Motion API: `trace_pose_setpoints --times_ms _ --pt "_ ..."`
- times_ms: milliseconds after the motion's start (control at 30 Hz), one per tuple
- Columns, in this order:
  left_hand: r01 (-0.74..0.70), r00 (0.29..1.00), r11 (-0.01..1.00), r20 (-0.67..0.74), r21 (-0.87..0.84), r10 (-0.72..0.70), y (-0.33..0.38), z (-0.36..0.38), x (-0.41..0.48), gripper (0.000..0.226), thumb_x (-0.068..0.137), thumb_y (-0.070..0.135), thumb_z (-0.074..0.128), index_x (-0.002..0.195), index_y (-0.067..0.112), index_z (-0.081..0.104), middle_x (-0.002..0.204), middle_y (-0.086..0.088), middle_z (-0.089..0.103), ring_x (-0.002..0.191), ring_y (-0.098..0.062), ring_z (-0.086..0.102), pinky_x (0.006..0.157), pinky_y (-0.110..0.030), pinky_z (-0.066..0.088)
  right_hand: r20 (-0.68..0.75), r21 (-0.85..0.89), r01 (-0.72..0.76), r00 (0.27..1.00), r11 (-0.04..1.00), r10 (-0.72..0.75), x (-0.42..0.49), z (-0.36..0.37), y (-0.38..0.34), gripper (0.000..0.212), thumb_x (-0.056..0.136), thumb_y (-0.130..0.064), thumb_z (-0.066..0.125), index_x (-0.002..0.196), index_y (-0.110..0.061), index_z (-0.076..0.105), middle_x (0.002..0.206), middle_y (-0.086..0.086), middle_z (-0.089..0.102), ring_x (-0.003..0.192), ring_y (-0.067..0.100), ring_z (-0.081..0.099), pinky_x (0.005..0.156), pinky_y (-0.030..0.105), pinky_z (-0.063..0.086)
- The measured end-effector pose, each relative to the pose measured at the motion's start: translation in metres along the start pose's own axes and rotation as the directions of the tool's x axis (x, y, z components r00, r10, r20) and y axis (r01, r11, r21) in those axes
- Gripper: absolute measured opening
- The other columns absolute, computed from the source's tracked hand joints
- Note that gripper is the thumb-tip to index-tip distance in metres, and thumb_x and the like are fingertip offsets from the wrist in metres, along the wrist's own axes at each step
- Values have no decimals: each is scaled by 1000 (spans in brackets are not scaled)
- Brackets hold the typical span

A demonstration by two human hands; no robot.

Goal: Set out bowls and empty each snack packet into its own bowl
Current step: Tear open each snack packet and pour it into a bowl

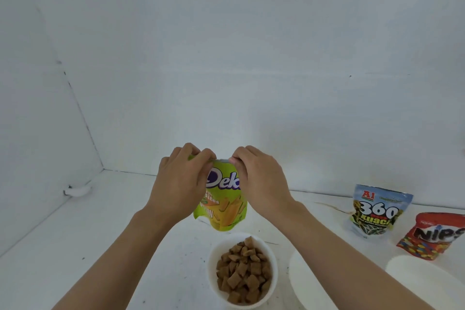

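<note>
Two hands hold the green packet (224, 205) upright at the middle of the desk (100, 246): the left hand (180, 184) and right hand (261, 184) both have fingers (206, 154) clamped on its top edge. At 6 o'clock from it sits a white bowl (212, 272) of brown snack pieces. A second bowl (302, 279) and third bowl (427, 282) lie at 4 o'clock, and a blue packet (377, 211) and red packet (435, 234) at 3 o'clock.
</note>
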State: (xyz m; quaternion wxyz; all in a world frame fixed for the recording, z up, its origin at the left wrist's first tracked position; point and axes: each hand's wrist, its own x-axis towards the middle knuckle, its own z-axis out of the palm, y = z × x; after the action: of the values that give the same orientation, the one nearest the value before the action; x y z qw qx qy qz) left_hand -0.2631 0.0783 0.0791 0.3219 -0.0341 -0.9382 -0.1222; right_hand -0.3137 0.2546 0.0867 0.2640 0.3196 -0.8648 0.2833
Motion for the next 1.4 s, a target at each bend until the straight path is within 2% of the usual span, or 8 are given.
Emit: trace_pose_setpoints --times_ms 300,600,700,900,1033,1100,1233,1400 --pt "91 989 995 112 45 -96 -77 -46 -71 15 101 28 51 111 29 62 96 8 56 90 -17 54 80 -35 40 189 96 7 982 995 -26 -15 59 -82 26 106 -31 41 96 -16 60 85 -5 58 75 19 55 70 32 44" --pt "119 951 992 282 31 -123 -105 -42 -125 18 102 34 46 112 33 62 95 14 56 88 -10 58 90 -35 43 363 76 -45 932 996 14 -55 97 -104 26 105 -31 39 97 -17 60 90 -3 59 80 20 56 70 32 42" --pt "111 941 994 319 13 -110 -106 -37 -137 20 102 36 46 111 33 64 94 13 59 85 -9 61 87 -32 46 416 65 -34 909 997 3 -67 105 -105 23 104 -28 41 96 -18 61 92 -3 60 82 20 57 72 33 42" --pt "142 942 987 318 -77 -111 -110 -35 -144 18 102 38 47 113 37 61 93 16 63 84 -8 63 79 -30 53 340 147 -26 940 989 -26 -74 108 -107 5 100 -24 48 98 -27 52 86 -11 54 76 15 57 70 27 43" --pt "114 949 987 305 -112 -75 -113 -40 -139 9 97 35 57 103 40 61 86 16 63 78 -5 60 68 -20 50 348 178 -4 936 984 -59 -74 107 -105 7 95 -21 53 91 -26 55 86 -9 55 74 14 57 69 36 51" --pt "112 949 987 307 -113 -72 -114 -40 -139 9 96 34 59 100 39 65 83 17 62 76 -5 59 65 -19 50 349 197 5 934 980 -75 -74 106 -105 5 93 -22 54 90 -25 57 88 -10 57 76 13 57 72 34 51" --pt "99 949 986 312 -137 -52 -118 -38 -140 9 96 32 61 98 39 67 81 17 61 73 -5 59 62 -18 48 373 208 48 920 977 -125 -76 108 -109 6 90 -26 58 94 -24 62 95 -12 58 81 11 56 78 27 45" --pt "157 903 973 425 -171 -71 -122 -41 -132 7 93 39 61 90 40 55 90 18 65 84 -7 62 70 -21 54 407 163 89 901 983 -149 -78 111 -111 16 93 -24 61 108 -24 55 105 -8 61 78 11 46 72 25 29"
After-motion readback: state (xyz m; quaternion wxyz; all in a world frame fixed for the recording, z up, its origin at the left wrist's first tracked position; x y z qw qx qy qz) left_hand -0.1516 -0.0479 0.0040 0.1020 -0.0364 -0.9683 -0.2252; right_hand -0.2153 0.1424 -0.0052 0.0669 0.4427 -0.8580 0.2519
